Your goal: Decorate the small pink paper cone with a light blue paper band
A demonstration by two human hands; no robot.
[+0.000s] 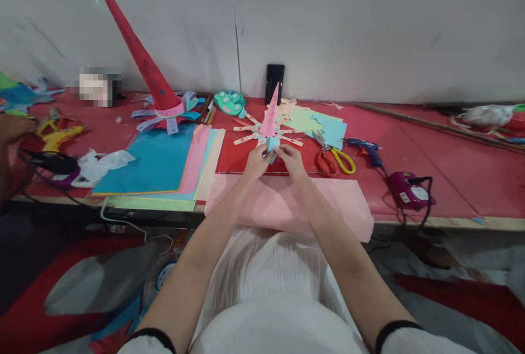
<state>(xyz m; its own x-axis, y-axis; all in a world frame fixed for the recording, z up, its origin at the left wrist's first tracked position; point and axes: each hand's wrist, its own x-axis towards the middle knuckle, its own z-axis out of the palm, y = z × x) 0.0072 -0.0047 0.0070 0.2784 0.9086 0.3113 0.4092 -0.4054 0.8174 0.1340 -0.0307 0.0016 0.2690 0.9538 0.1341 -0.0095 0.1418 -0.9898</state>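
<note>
A small pink paper cone (269, 116) stands upright at the middle of the table, with pale patterned strips (245, 139) spreading out round its base. At the near side of the base, a light blue paper piece (271, 145) is pinched between my two hands. My left hand (258, 161) has its fingers closed on the left side of the blue piece. From the right, my right hand (291, 158) closes its fingertips on the same piece. Both hands are over a red sheet (229, 157), just beyond a pink sheet (283, 198) at the table edge.
Scissors (334, 160), a blue glue gun (365, 149) and a purple box with cords (410, 190) lie right. Left are stacked coloured sheets (147, 160), a tall red cone (141, 58) and a yellow glue gun (57, 136). A phone (274, 81) leans behind. Another person's hand (16, 127) shows far left.
</note>
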